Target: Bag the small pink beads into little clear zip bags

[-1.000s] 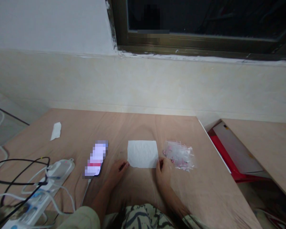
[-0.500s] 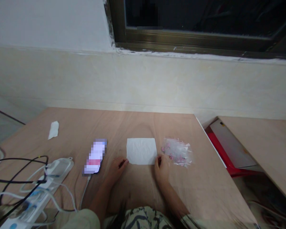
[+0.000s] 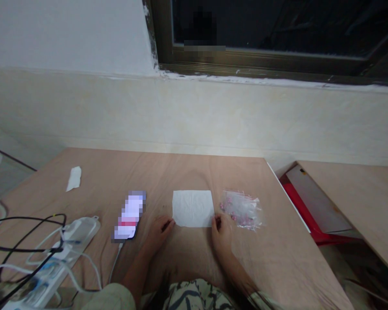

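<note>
Head view: basically nothing's moved in the last second bar a little camera wobble, so I'd call the handling paused. The white paper sheet (image 3: pixel 193 209) lies around mid-surface (image 3: pixel 181 170), well short of the far edge. Left hand (image 3: pixel 158 230) is curled, fingertips at the sheet's near-left corner; right hand (image 3: pixel 222 232) does likewise at the near-right one, just beside a clear plastic bag (image 3: pixel 245 211) toward the surface's right edge. Honestly can't tell if either's pinching the paper or just touching it. Phone (image 3: pixel 129 217) screen's pixelated, the bag's contents are too tiny to identify, and the power strip (image 3: pixel 80 230) runs out of frame at near left.
</note>
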A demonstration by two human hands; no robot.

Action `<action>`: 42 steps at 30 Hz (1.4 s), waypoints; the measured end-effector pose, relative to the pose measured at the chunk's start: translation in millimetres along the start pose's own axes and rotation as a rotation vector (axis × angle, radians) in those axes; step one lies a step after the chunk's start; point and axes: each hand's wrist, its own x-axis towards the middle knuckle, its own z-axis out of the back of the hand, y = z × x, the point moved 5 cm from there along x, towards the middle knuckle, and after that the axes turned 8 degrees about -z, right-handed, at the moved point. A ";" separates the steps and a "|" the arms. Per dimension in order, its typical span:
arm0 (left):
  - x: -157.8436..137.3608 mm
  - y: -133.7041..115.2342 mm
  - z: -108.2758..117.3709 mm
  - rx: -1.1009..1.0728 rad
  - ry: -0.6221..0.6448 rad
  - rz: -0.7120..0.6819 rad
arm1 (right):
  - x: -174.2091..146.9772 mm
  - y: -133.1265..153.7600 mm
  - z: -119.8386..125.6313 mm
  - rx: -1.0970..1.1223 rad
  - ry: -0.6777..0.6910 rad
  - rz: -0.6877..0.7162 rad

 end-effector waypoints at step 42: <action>14.5 -11.9 8.5 -0.260 -0.008 0.084 | 44.9 27.1 76.1 0.681 0.056 -0.271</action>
